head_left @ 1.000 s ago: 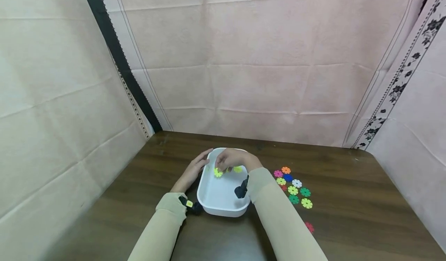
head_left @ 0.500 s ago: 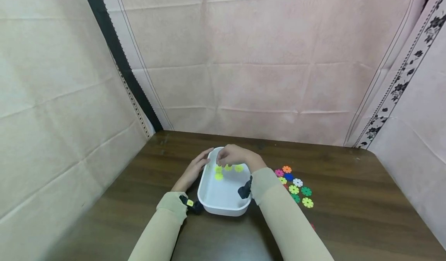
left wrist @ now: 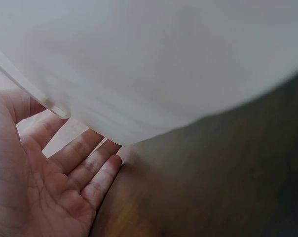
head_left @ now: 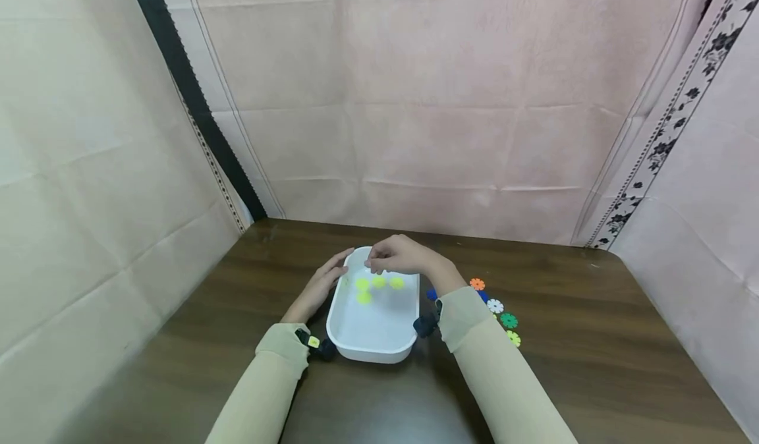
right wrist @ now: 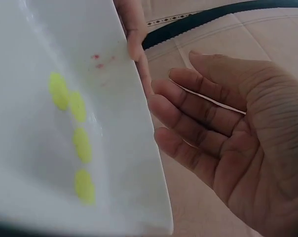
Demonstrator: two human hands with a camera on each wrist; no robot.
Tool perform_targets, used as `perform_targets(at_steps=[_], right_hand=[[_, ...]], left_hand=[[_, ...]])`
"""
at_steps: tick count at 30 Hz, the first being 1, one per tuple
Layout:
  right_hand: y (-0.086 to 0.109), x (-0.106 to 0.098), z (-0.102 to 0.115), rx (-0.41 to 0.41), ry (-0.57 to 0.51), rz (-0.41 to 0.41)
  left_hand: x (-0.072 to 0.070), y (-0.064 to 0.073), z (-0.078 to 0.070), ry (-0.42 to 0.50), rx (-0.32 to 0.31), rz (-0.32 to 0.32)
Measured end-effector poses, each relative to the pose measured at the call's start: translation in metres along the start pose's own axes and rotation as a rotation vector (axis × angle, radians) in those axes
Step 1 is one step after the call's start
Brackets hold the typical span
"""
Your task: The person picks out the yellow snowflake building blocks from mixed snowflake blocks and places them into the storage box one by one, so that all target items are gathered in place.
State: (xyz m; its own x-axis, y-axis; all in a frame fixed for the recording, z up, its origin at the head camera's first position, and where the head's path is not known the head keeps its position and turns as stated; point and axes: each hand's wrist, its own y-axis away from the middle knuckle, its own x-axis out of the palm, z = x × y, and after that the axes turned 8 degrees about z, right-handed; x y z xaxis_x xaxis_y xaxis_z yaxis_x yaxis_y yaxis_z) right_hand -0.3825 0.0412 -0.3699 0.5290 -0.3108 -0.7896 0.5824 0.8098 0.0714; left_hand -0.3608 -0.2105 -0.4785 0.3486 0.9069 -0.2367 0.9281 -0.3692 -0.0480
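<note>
A white rectangular tray (head_left: 373,329) sits on the table. Several yellow flower-shaped discs (head_left: 364,297) lie inside its far half; the right wrist view has these yellow discs (right wrist: 82,144) in a bent row. My left hand (head_left: 320,289) rests at the tray's left side, fingers extended, fingertips against the rim and wall. Part of its thumb and fingers is hidden by the tray wall (left wrist: 139,89) in the left wrist view. Above the tray's far right corner is my right hand (head_left: 406,256), fingers loosely bent. Nothing shows between the right hand's fingers (right wrist: 181,116) in the right wrist view.
Right of the tray lie more flower discs: an orange disc (head_left: 477,284), a white disc (head_left: 495,306), a green disc (head_left: 508,320) and a blue disc (head_left: 431,294). My right sleeve (head_left: 492,352) covers part of that group. Pale cloth (head_left: 445,134) hangs behind the brown table (head_left: 593,338).
My right hand has lifted from the yellow discs in the tray and shifted toward the far right rim, leaving them uncovered. The left hand keeps its place on the tray. The head view has shifted slightly.
</note>
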Motion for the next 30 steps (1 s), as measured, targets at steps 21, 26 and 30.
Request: perform_targets(at_steps=[21, 26, 30], right_hand=[[0.056, -0.012, -0.010, 0.040, -0.116, -0.169], [0.087, -0.008, -0.025, 0.021, -0.182, -0.226], [0.113, -0.010, -0.036, 0.006, -0.232, -0.251]], left_hand=[[-0.005, -0.005, -0.004, -0.032, 0.037, -0.026], [0.000, -0.002, 0.001, -0.019, 0.022, -0.020], [0.001, 0.000, 0.005, -0.006, 0.030, -0.026]])
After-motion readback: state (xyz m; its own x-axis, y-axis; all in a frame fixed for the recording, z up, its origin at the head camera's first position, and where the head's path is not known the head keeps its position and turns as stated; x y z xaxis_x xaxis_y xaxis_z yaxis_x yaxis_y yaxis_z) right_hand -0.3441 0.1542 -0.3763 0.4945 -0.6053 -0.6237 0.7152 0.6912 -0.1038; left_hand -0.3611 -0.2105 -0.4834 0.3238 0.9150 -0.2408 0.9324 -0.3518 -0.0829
